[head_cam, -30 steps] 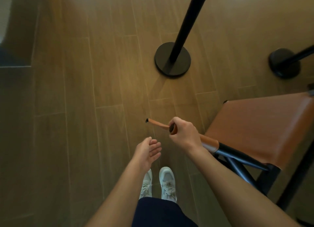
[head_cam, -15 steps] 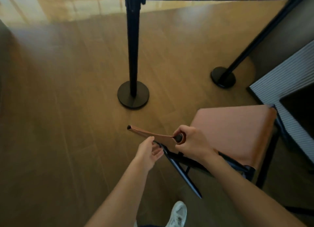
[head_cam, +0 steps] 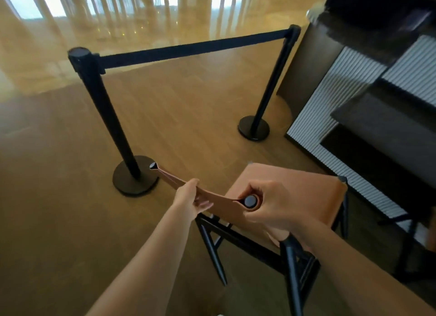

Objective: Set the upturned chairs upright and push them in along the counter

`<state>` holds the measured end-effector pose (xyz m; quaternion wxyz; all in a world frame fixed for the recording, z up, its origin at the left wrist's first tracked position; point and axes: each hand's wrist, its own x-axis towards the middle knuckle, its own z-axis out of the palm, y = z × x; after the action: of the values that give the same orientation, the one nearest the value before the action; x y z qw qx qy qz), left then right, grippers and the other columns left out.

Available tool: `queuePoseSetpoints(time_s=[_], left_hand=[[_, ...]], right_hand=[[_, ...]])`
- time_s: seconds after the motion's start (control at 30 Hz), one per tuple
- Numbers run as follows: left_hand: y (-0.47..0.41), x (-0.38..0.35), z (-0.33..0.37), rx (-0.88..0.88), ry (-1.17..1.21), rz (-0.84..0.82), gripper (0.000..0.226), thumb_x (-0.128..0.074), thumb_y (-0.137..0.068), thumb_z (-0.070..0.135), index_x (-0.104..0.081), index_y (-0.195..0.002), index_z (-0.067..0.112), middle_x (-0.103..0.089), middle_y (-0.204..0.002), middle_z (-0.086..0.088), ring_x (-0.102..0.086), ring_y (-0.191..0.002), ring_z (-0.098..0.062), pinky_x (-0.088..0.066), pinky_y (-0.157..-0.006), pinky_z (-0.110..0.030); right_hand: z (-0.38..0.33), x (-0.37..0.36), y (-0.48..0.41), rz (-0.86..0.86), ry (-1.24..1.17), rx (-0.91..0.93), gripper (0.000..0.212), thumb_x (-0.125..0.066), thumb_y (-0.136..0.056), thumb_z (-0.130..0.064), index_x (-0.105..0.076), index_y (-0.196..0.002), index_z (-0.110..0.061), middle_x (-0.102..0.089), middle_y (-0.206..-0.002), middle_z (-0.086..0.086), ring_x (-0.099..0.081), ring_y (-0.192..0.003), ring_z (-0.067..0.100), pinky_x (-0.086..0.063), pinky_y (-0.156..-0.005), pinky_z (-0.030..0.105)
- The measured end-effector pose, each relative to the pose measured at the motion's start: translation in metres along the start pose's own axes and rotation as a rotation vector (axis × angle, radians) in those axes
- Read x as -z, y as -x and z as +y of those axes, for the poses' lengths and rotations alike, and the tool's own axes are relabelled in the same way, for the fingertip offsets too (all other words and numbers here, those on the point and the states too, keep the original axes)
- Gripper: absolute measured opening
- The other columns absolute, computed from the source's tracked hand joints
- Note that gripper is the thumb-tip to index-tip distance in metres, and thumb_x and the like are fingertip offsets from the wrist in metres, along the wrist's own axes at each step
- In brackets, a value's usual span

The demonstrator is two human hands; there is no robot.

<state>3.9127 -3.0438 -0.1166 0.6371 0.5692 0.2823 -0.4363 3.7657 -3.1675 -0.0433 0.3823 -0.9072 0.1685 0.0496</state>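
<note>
Two bare forearms reach forward from the bottom of the view to a chair (head_cam: 290, 197) that stands upright on its black legs on the wooden floor (head_cam: 177, 117). The right hand (head_cam: 266, 204) is closed around the right top end of the backrest (head_cam: 212, 195), its fingers wrapped below the round black cap of the frame post. The left hand (head_cam: 188, 197) grips the tan leather strip of the backrest nearer its middle, thumb on top and fingers curled underneath. The strip runs on to the left past this hand and ends at the other black post tip. Beyond the hands lies the tan leather seat, flat and bare, with the dark frame and its cross braces showing beneath. The chair stands just beside the counter (head_cam: 354, 117) on the right, whose front is ribbed and pale, with dark ledges stepping out above it; the seat's far corner is close to that front, though whether it touches cannot be told. Farther off to the left stands a black barrier post (head_cam: 103, 112) on a round base, and a dark belt (head_cam: 193, 48) stretches from its top to a second post (head_cam: 273, 84) beside the counter's end. Past them the glossy floor reflects bright windows.
</note>
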Motion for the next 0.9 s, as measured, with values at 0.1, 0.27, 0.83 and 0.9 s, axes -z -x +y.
queuePoseSetpoints(time_s=[0.1,0.27,0.83,0.9], left_hand=[[0.012,-0.044,0.003,-0.039,-0.098,-0.029,0.023,-0.051,-0.098,0.011,-0.040,-0.118,0.010,-0.046,-0.095,-0.014,-0.057,-0.078,-0.032,-0.056,-0.081,-0.054],[0.041,-0.121,-0.006,-0.086,-0.167,-0.097,0.024,-0.045,-0.099,0.005,-0.034,-0.118,0.015,-0.042,-0.089,-0.009,-0.050,-0.074,-0.029,-0.054,-0.084,-0.058],[0.090,-0.254,-0.055,-0.091,-0.438,-0.284,0.003,-0.041,-0.096,-0.007,-0.043,-0.097,-0.008,-0.046,-0.091,-0.029,-0.048,-0.119,-0.053,-0.049,-0.096,-0.053],[0.090,-0.263,-0.062,-0.073,-0.471,-0.338,0.007,-0.042,-0.094,-0.010,-0.048,-0.090,-0.008,-0.044,-0.083,-0.032,-0.049,-0.111,-0.056,-0.053,-0.088,-0.051]], right_hand=[[0.014,0.045,0.029,0.038,-0.019,0.020,0.026,-0.080,-0.070,-0.019,-0.066,-0.082,-0.038,-0.071,-0.081,-0.012,-0.068,-0.080,0.003,-0.054,-0.072,0.018],[0.057,0.097,0.076,0.201,-0.170,-0.097,0.027,-0.079,-0.068,0.005,-0.071,-0.087,-0.013,-0.072,-0.082,-0.005,-0.068,-0.078,0.003,-0.051,-0.071,0.015],[0.150,0.151,0.177,0.591,-0.378,-0.264,0.022,-0.083,-0.072,-0.006,-0.071,-0.087,-0.018,-0.071,-0.079,-0.010,-0.064,-0.074,-0.001,-0.047,-0.068,0.014],[0.161,0.150,0.192,0.657,-0.360,-0.292,0.020,-0.083,-0.073,-0.010,-0.072,-0.087,-0.019,-0.070,-0.078,-0.012,-0.063,-0.073,-0.001,-0.047,-0.068,0.013]])
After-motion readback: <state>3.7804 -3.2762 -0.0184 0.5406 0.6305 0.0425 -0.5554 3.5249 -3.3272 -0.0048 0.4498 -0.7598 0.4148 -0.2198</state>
